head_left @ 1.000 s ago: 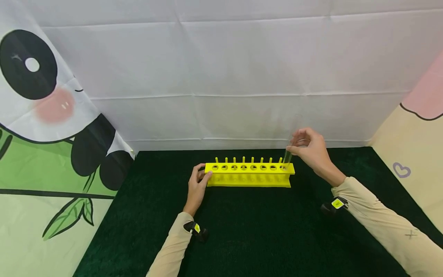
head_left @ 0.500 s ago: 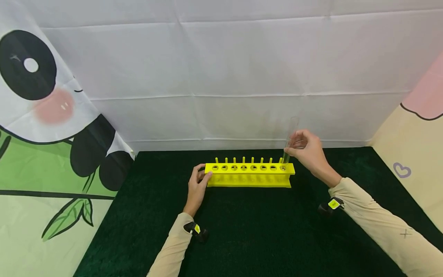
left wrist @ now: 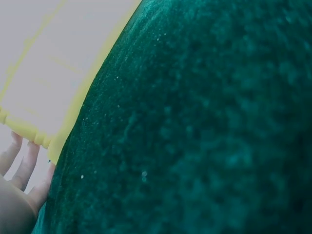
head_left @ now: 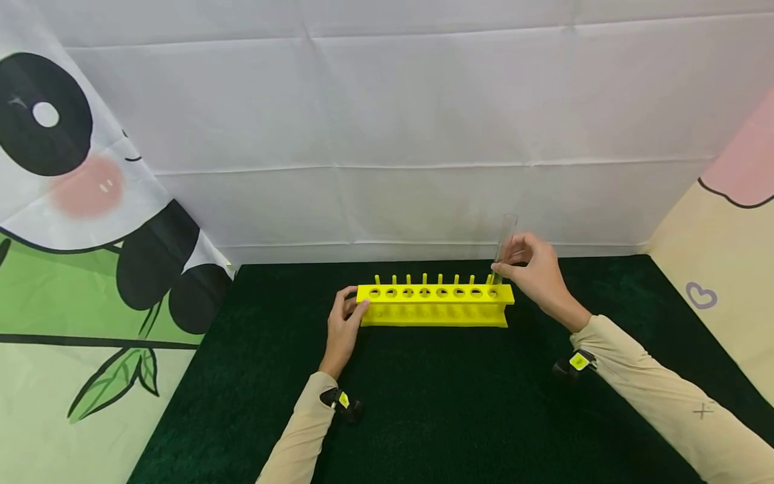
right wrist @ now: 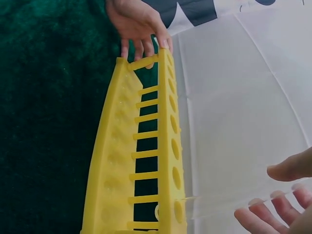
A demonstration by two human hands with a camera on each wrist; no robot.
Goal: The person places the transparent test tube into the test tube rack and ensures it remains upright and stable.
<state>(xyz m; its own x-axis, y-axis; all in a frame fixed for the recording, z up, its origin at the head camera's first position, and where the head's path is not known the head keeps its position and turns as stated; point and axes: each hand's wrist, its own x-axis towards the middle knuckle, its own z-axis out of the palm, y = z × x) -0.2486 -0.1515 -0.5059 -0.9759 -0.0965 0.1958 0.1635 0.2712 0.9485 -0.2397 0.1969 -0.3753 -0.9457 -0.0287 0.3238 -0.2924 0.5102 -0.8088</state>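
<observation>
A yellow test tube rack (head_left: 434, 314) stands on the dark green cloth, with a row of round holes along its top and pegs along its back. My left hand (head_left: 342, 334) holds its left end, thumb at the front corner and fingers behind. In the right wrist view that hand (right wrist: 139, 24) grips the rack's far end. My right hand (head_left: 538, 274) pinches a clear glass test tube (head_left: 506, 232) between thumb and fingertips. The tube leans slightly to the right, its lower end in the rightmost hole. A rounded tube end (right wrist: 157, 211) shows just below the top plate.
Dark green cloth (head_left: 423, 410) covers the table. A white fabric backdrop (head_left: 387, 134) rises right behind the rack. Printed cloth sides flank the table, with a panda picture (head_left: 145, 262) on the left and a heart print (head_left: 701, 296) on the right.
My right hand has shifted slightly left and down with the test tube, whose top now sits lower. The left hand and the rack have stayed in place.
</observation>
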